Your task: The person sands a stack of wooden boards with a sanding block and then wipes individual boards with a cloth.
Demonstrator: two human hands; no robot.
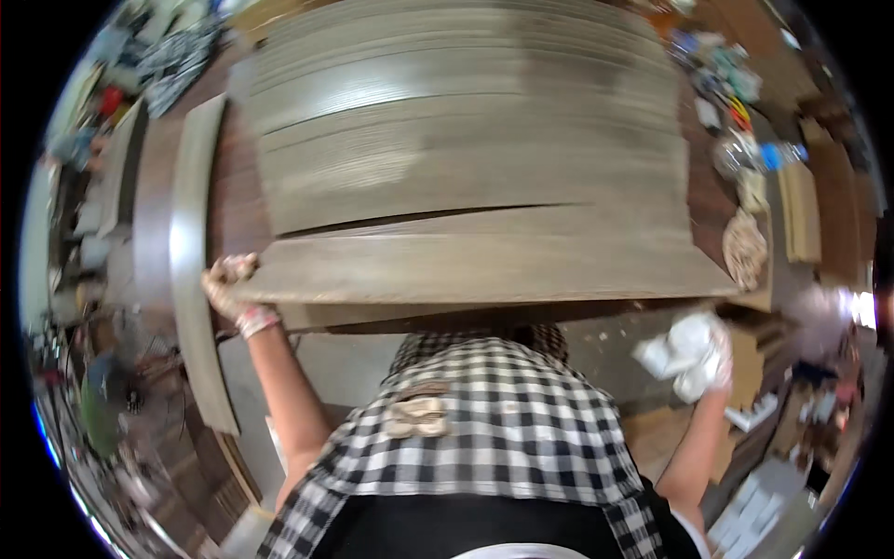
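A tall stack of large grey-brown wooden sheets (466, 168) fills the middle of the view. The top sheet (484, 268) sticks out toward me, slightly apart from the one beneath. My left hand (231, 291), in a worn glove, grips the near left corner of that sheet. My right hand (712, 359), also gloved, hangs below the sheet's near right edge and is closed on a crumpled white cloth (678, 349). My checked shirt (484, 419) shows below the stack.
A long narrow board (191, 270) leans along the stack's left side. Tools, bottles and clutter (736, 102) lie on a brown bench at the right. Cardboard pieces and boxes (764, 503) cover the floor at lower right. More clutter lines the far left.
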